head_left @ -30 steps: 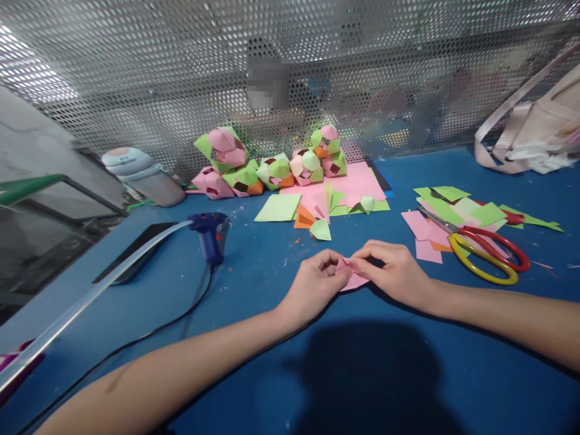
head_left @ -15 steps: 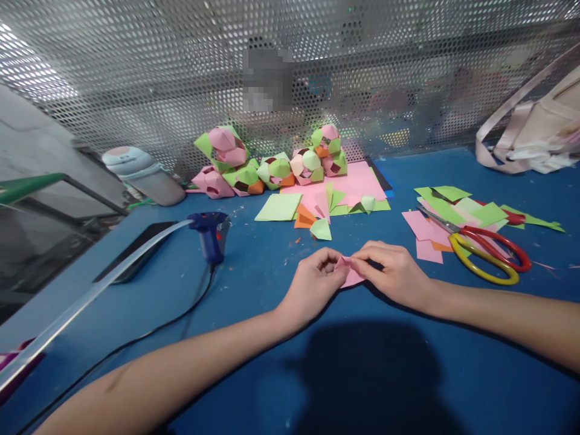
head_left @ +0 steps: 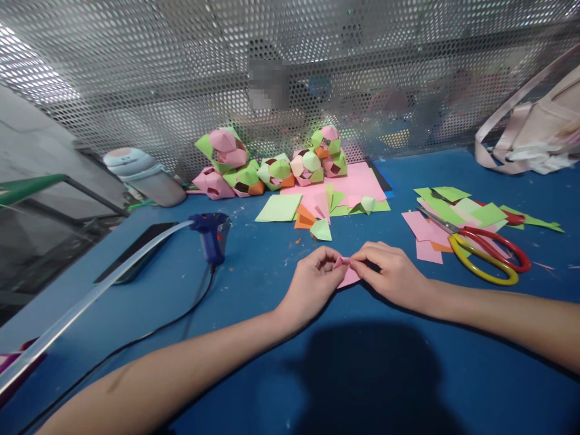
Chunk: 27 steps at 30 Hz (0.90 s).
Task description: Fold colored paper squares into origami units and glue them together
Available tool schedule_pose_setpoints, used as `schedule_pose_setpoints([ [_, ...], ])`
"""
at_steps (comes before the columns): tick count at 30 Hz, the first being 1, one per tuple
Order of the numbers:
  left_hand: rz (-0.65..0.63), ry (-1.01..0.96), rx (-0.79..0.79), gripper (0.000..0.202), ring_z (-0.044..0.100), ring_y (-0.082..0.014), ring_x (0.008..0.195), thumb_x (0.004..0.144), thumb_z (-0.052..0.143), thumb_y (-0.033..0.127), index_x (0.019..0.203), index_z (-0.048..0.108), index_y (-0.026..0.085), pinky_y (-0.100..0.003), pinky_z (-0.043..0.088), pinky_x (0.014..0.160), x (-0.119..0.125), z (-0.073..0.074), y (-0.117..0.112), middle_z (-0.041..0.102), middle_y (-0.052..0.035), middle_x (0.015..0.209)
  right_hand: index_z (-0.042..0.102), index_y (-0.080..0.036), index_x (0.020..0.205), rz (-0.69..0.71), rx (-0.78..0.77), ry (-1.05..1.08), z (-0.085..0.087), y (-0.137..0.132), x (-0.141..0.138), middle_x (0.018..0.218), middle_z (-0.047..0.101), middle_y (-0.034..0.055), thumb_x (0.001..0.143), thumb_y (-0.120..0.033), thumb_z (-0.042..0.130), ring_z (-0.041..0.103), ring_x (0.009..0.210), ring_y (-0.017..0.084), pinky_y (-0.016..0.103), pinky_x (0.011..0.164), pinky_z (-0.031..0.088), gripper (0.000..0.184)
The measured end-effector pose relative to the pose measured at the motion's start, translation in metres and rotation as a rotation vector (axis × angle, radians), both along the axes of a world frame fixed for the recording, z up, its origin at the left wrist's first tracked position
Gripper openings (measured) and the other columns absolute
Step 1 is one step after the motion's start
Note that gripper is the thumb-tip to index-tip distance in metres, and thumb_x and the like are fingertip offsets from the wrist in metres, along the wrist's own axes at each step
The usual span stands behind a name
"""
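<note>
A small piece of pink paper point(head_left: 348, 278), partly folded, is held just above the blue table between my two hands. My left hand point(head_left: 315, 281) pinches its left side with thumb and fingers. From the right, my right hand point(head_left: 392, 269) grips the upper edge between thumb and forefinger. Fingers cover much of the fold. Just beyond the hands lie a pale green folded paper piece point(head_left: 321, 229) and an orange paper piece point(head_left: 306, 217).
Scissors point(head_left: 487, 254) rest on green and pink paper scraps point(head_left: 453, 205) at right. At left are a blue glue gun point(head_left: 211, 235) with a long clear stick, a dark flat object point(head_left: 136, 251) and a tumbler point(head_left: 142, 175). Folded paper balls point(head_left: 274, 171) line the mesh panel point(head_left: 181, 78).
Both hands stay nearly in place on the pink paper. The fingers have shifted slightly, and the paper's upper edge looks a little more folded over.
</note>
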<state>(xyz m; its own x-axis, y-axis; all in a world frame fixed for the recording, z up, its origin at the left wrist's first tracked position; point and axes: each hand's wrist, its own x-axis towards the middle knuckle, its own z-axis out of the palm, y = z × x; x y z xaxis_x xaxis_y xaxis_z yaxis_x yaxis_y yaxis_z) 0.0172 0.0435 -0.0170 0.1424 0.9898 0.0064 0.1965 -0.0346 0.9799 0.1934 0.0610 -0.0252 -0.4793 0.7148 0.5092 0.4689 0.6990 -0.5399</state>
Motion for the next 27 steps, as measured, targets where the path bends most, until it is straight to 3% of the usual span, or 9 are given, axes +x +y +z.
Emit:
schedule_pose_setpoints([
  [6,-0.032,-0.030,-0.001,0.020,0.053,-0.0111,0.067,0.078,0.065,0.032,0.089,0.062,0.016,-0.022,0.042,0.062,0.0020,0.0016,-0.0011,0.061,0.0003,0.075,0.065,-0.016,0.085,0.018,0.021,0.016,-0.0032,0.0021,0.0017,0.075,0.063,0.0024,0.090,-0.016,0.051,0.056,0.070,0.013,0.029,0.069,0.040,0.014],
  [11,-0.006,0.105,0.097,0.018,0.056,-0.0130,0.072,0.082,0.060,0.032,0.081,0.067,0.016,-0.024,0.044,0.067,0.0005,0.0045,-0.0016,0.065,-0.0021,0.077,0.065,-0.016,0.083,0.024,0.034,0.033,-0.0031,0.0021,0.0017,0.071,0.062,0.0020,0.090,-0.017,0.052,0.055,0.067,0.013,0.029,0.067,0.040,0.015],
  [17,0.005,0.120,0.056,0.020,0.058,-0.0140,0.070,0.079,0.064,0.033,0.090,0.068,0.016,-0.024,0.045,0.064,0.0023,0.0074,-0.0037,0.068,-0.0028,0.079,0.065,-0.016,0.083,0.024,0.025,0.022,-0.0038,0.0022,0.0023,0.072,0.061,0.0023,0.089,-0.016,0.051,0.054,0.068,0.013,0.029,0.067,0.040,0.015],
  [27,-0.029,0.169,0.174,0.018,0.062,-0.0157,0.081,0.085,0.057,0.030,0.085,0.071,0.019,-0.026,0.046,0.076,-0.0003,0.0078,-0.0024,0.070,-0.0032,0.086,0.065,-0.016,0.083,0.020,0.026,0.029,-0.0042,0.0027,0.0018,0.072,0.061,0.0024,0.090,-0.017,0.050,0.055,0.068,0.013,0.029,0.067,0.041,0.016],
])
